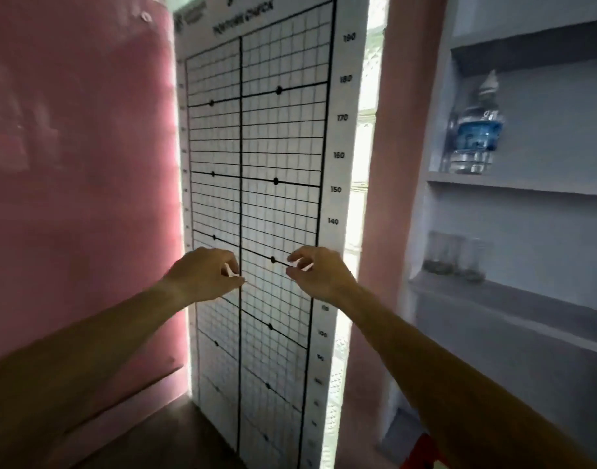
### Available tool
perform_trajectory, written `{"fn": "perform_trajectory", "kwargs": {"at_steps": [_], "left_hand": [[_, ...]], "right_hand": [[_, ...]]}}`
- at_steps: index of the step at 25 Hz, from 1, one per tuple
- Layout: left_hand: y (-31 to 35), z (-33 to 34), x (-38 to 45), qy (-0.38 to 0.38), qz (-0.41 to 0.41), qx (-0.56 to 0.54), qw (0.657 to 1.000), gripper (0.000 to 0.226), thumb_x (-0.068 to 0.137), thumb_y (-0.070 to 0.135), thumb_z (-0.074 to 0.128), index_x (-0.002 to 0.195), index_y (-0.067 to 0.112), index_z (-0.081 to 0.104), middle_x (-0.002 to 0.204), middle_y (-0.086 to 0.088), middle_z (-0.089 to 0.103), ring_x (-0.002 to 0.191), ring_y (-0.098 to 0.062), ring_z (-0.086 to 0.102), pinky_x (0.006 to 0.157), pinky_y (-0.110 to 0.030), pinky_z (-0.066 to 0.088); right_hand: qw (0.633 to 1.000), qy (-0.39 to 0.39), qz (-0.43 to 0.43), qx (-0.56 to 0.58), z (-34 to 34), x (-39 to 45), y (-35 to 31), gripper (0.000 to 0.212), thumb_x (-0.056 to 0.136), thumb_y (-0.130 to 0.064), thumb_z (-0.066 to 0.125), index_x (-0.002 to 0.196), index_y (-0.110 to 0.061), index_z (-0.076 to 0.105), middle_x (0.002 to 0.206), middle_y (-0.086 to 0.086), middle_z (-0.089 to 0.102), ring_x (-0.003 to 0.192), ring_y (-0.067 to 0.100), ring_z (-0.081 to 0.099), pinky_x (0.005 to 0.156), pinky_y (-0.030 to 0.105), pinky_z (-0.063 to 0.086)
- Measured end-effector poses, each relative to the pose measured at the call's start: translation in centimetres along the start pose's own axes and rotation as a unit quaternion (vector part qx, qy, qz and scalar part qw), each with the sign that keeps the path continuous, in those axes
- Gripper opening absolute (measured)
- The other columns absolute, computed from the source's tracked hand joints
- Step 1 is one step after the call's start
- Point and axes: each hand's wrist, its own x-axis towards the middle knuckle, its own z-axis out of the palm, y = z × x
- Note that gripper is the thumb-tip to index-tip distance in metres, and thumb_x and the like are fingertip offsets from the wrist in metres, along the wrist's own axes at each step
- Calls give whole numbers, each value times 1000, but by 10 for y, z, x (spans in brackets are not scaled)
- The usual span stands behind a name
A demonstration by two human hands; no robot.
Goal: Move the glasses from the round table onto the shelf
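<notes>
Two hands are up in front of me, my left hand (206,274) and my right hand (319,274), both raised before a tall white grid chart (256,198) with black lines, dots and height numbers down its right edge. The fingers (299,255) of each hand are curled loosely, thumb and forefinger tips near each other but apart, and nothing is held in either. The two hands are level with each other and a little apart, with one of the chart's black dots showing between them.

About three clear glasses (454,253) stand on the shelf (513,294) to my right, bunched close together near its left end; they are blurred, so I cannot be sure of the count. One plastic water bottle (474,126) with a blue label stands on the upper shelf (527,186) above them, also toward the left end. I count three shelf boards in that recessed grey unit, counting the one at the top.

One pink wall (77,164) fills the left of my view, and a narrow pink strip (380,198) stands between the chart and the shelves. Bright light shows along both edges of the chart. Nothing lies between my right hand and the glasses but open air and the pink strip's edge. One small red thing (424,448) shows low beside my right forearm; I cannot tell what it is.
</notes>
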Motion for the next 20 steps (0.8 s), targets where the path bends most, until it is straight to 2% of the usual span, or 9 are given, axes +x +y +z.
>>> {"fn": "perform_trajectory", "kwargs": {"at_steps": [4,6,7,9,12,14,16,20], "left_hand": [[-124,-81,-117,22,-117,53,991,21,82,42,71,93,24,72,92,2,75,82,-17,70,77,-29,53],[-177,-120,-181,15,-166,87,982,24,85,39,70,98,20,75,99,-2,75,90,-20,69,81,-30,54],[-197,-135,-206,17,-188,97,977,25,85,38,71,99,19,75,100,-3,75,91,-20,69,80,-29,53],[-263,-191,-300,33,-280,133,950,22,83,40,71,96,22,73,96,0,74,89,-18,68,77,-27,50],[-295,-211,-338,46,-297,137,944,24,81,47,69,94,26,71,87,9,69,83,-12,65,76,-29,51],[-313,-226,-363,47,-318,141,936,24,79,49,69,91,28,70,81,14,65,78,-8,62,72,-28,48],[-343,-246,-399,67,-359,142,920,22,77,51,69,87,32,68,80,16,65,77,-7,62,73,-30,51],[-413,-275,-456,77,-405,167,896,18,78,53,69,80,37,62,80,16,64,74,-2,60,67,-25,49]], "right_hand": [[991,-93,-84,46,122,-5,-134,24,84,-40,70,107,-32,70,102,-7,69,89,10,65,78,24,50],[984,-115,-122,66,181,-17,-199,25,83,-37,71,106,-28,72,99,-4,70,88,13,65,81,25,50],[979,-131,-136,70,203,-23,-225,26,83,-37,71,107,-27,72,98,-4,69,87,13,65,78,24,49],[957,-195,-195,93,278,-46,-324,28,84,-36,70,110,-25,72,96,-4,68,85,14,65,70,21,47],[945,-229,-207,113,312,-52,-366,31,85,-33,69,113,-21,71,99,0,70,81,15,62,68,20,45],[935,-244,-228,117,337,-55,-395,31,85,-33,69,114,-20,70,97,2,70,81,17,64,73,25,51],[917,-277,-262,118,373,-60,-440,32,86,-36,68,115,-21,70,93,4,71,80,21,66,75,32,55],[887,-300,-321,144,442,-57,-520,31,85,-36,69,113,-23,70,99,0,70,82,14,64,68,23,45]]}}
